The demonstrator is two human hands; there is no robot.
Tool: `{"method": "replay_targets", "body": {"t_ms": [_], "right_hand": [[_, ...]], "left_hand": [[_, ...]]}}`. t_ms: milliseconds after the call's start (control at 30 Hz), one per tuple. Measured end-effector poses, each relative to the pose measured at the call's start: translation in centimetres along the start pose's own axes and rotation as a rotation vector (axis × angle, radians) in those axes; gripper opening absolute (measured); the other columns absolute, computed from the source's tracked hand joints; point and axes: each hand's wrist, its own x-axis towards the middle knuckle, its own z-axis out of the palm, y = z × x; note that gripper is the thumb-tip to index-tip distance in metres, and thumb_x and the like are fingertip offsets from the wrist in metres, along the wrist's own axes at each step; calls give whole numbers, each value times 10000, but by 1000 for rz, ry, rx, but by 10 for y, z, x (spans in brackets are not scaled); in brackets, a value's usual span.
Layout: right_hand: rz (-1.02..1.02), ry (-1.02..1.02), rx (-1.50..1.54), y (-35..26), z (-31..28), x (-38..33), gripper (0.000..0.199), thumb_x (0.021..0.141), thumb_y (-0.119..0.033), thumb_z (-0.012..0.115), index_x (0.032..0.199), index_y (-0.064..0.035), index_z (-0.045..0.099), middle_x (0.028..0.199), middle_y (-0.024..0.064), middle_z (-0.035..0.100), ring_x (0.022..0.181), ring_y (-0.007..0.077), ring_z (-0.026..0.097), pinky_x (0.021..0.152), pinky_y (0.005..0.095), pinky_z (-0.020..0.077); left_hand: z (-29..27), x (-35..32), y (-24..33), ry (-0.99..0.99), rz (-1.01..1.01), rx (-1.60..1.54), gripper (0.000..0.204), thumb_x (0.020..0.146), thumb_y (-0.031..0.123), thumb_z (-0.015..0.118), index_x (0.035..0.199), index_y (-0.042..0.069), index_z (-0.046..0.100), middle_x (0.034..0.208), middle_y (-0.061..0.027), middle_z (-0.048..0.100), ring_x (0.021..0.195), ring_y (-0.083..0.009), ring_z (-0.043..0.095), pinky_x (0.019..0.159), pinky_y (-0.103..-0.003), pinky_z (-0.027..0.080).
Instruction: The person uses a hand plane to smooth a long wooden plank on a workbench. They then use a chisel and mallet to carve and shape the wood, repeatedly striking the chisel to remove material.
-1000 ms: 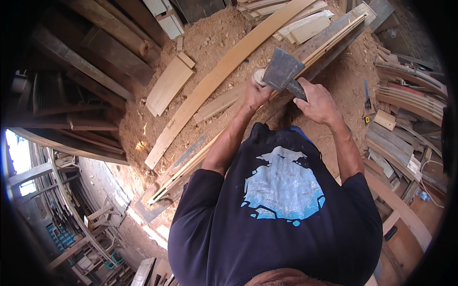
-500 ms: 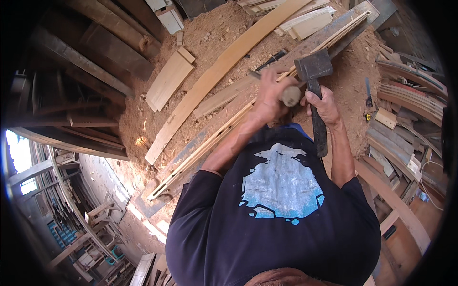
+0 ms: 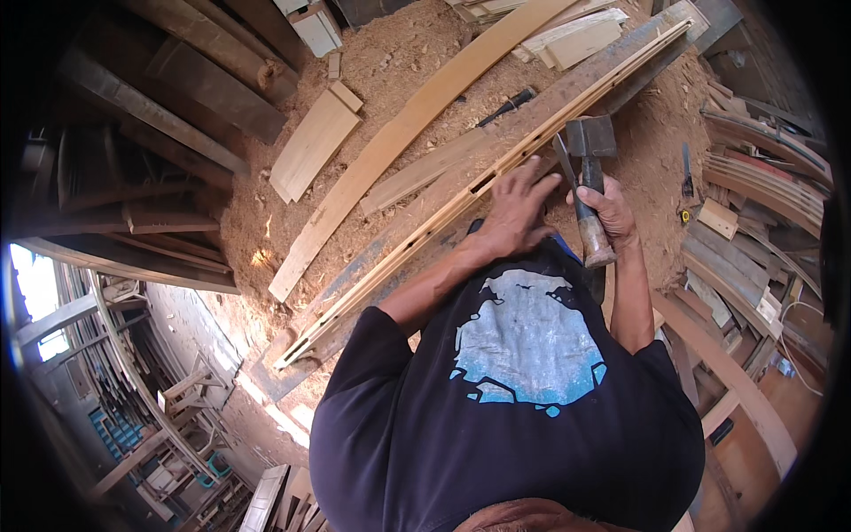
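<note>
Both a chisel (image 3: 593, 238) and a dark, square-headed mallet (image 3: 591, 136) are gathered in my right hand (image 3: 610, 209), whose fingers wrap round their handles. The chisel blade points up and to the left, beside the mallet head. My left hand (image 3: 519, 211) is empty, its fingers spread at the near edge of a long pale wood strip (image 3: 381, 282); whether they touch it I cannot tell. Several dark slots show along that strip, which lies diagonally on a worn wooden beam (image 3: 612, 58).
Beyond the beam, a long curved board (image 3: 390, 158) and a short pale board (image 3: 315, 149) lie on sawdust. A black-handled tool (image 3: 507, 106) rests near the beam. Another slim tool (image 3: 686, 170) is at the right, near stacked curved timbers (image 3: 767, 173).
The chisel has passed from my left hand to my right, which holds it along with the mallet. My left hand has opened and come down nearer the slotted strip.
</note>
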Motion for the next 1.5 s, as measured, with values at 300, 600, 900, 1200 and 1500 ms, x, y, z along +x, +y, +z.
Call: {"method": "replay_targets", "body": {"t_ms": [300,600,900,1200,1500], "right_hand": [[68,-45,-76,-2,12,10,396,839,-305,788,1044,-24,599,861,65,692,732,91,602,660,255,510],[42,-250,-206,-30,47,50,424,843,-321,771,1078,-3,617,870,65,695,781,109,614,732,276,501],[132,-681,-367,-51,49,170,357,879,-296,737,1079,-17,641,962,58,686,865,113,617,759,282,506],[309,-1214,-775,-98,57,251,369,879,-222,710,1170,-6,635,849,42,651,713,115,631,637,262,510],[-133,-1386,-522,-185,119,233,521,865,-288,773,1241,31,606,880,37,636,771,101,619,646,270,513]], "left_hand": [[-11,-100,-92,25,-459,423,850,758,271,823,1480,105,404,1489,-263,387,1309,-459,404,1085,-562,331],[28,-78,-94,-85,-342,435,543,772,281,782,1252,100,602,1480,-250,398,1307,-441,415,1096,-543,340],[-18,33,-5,540,-263,-14,665,686,147,824,1293,220,561,1568,-275,292,1370,-529,300,1128,-617,269],[-17,116,25,1281,-265,-154,285,786,56,811,1004,81,630,1249,-221,644,1146,-344,626,958,-433,497],[-28,50,30,2027,-703,-192,185,877,87,803,890,65,620,778,42,628,696,-61,570,633,-230,483]]}}
